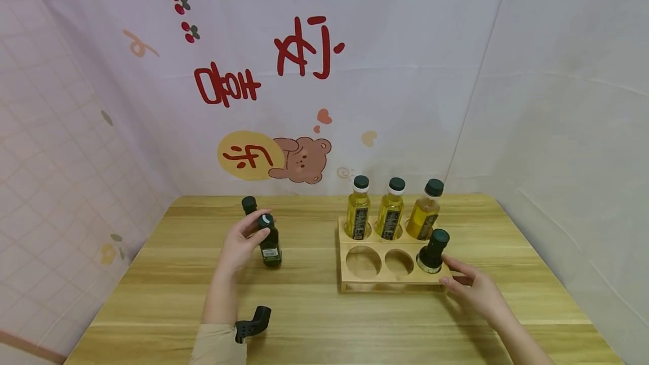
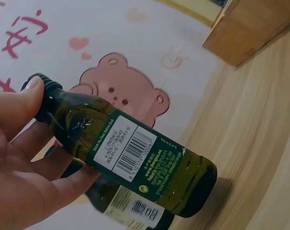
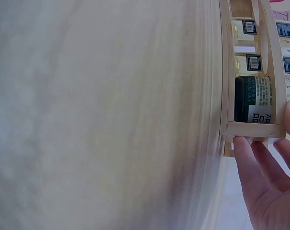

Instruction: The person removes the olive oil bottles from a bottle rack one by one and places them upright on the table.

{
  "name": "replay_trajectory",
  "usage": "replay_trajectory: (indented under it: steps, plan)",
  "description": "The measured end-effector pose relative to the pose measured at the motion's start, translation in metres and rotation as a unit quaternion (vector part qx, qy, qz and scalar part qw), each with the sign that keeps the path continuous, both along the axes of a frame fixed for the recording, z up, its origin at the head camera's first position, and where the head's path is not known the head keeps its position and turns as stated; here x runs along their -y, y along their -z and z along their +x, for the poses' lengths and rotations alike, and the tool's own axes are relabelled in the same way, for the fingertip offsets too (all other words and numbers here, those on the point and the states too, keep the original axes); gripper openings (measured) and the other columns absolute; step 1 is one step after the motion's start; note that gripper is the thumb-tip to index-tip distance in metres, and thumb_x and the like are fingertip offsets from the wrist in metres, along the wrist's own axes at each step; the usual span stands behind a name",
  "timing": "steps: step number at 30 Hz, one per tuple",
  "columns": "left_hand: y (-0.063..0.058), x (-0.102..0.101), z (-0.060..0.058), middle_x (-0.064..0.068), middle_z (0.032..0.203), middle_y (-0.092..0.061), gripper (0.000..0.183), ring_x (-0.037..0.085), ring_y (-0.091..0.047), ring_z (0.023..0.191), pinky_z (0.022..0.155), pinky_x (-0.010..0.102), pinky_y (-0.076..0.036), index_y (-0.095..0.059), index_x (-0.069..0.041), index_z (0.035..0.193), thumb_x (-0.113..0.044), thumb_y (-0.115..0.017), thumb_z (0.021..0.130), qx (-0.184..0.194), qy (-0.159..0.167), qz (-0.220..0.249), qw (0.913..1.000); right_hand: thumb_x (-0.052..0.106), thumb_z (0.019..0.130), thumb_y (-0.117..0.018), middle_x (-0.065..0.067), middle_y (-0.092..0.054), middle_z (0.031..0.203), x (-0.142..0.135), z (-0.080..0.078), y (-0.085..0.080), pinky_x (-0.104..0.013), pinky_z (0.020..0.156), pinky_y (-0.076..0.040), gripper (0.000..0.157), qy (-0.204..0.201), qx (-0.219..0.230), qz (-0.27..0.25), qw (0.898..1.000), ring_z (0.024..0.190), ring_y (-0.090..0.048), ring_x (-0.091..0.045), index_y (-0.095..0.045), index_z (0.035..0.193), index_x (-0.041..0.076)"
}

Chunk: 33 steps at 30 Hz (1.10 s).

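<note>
My left hand pinches a dark green glass oil bottle by its capped neck, thumb on the cap. In the left wrist view its barcode label faces the camera. A second dark green bottle stands behind, partly covered by the hand. At the right, a two-tier wooden bottle rack holds bottles. My right hand grips the rack's front right corner with thumb and fingertips. Beside those fingers, a dark bottle sits in the front right hole. The two other front holes hold nothing.
Three bottles of yellow oil fill the back row: left, middle and right. A black bracket sticks out at my left wrist. Printed white cloth hangs behind the wooden table.
</note>
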<state>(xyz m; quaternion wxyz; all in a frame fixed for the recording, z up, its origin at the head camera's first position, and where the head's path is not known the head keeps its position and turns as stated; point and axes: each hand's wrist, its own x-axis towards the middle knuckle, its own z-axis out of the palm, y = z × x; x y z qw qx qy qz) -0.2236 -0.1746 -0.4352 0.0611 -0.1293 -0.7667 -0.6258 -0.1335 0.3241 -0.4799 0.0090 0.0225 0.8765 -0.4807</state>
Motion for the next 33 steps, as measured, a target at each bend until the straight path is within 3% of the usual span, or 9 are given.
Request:
replay_trajectory:
  steps: [9,16,22,27,33]
  plan:
    - [0.000,0.021,0.002,0.023,0.128,-0.062,0.041,0.028,-0.058,0.119,0.088,0.018,-0.048,-0.057,-0.005,0.138,-0.004,-0.061,0.098,0.006,-0.016,-0.009,0.9998,0.030,0.092,-0.073,-0.028,-0.046,0.144,0.000,0.000,0.004,-0.024,0.075,-0.055,0.065,0.002,-0.003,0.003,1.000,0.107,-0.065,-0.033,-0.048,0.147,0.006]
    - [0.002,0.035,0.001,0.024,0.127,-0.062,0.041,0.008,-0.057,0.113,0.087,0.016,-0.047,-0.055,-0.001,0.139,-0.003,-0.060,0.098,-0.006,-0.013,-0.011,0.9998,0.029,0.092,-0.073,-0.028,-0.047,0.143,0.000,0.000,0.004,-0.025,0.075,-0.055,0.065,0.003,-0.009,0.000,1.000,0.107,-0.065,-0.034,-0.048,0.146,0.006]
    - [0.005,0.045,0.000,0.027,0.125,-0.062,0.040,0.001,-0.057,0.111,0.088,0.015,-0.047,-0.054,0.003,0.138,-0.003,-0.059,0.099,-0.040,0.005,-0.018,0.9990,0.026,0.092,-0.073,-0.029,-0.047,0.142,-0.001,-0.001,0.004,-0.025,0.075,-0.056,0.063,0.000,-0.020,-0.010,1.000,0.101,-0.068,-0.022,-0.048,0.146,0.004]
    - [0.004,0.051,-0.001,0.028,0.125,-0.061,0.040,0.000,-0.057,0.111,0.088,0.015,-0.046,-0.052,0.004,0.139,-0.003,-0.058,0.099,-0.035,0.007,-0.020,0.9991,0.025,0.092,-0.073,-0.029,-0.047,0.142,-0.001,-0.002,0.004,-0.026,0.074,-0.056,0.063,-0.002,-0.024,-0.019,1.000,0.094,-0.067,-0.007,-0.049,0.146,0.003]
    - [0.005,0.054,-0.001,0.023,0.124,-0.064,0.040,0.001,-0.058,0.110,0.088,0.016,-0.046,-0.052,0.007,0.137,-0.003,-0.059,0.099,-0.043,0.012,-0.022,0.9987,0.025,0.092,-0.073,-0.029,-0.047,0.143,-0.002,-0.001,0.003,-0.026,0.074,-0.056,0.063,0.000,-0.023,-0.019,1.000,0.094,-0.067,-0.006,-0.049,0.146,0.003]
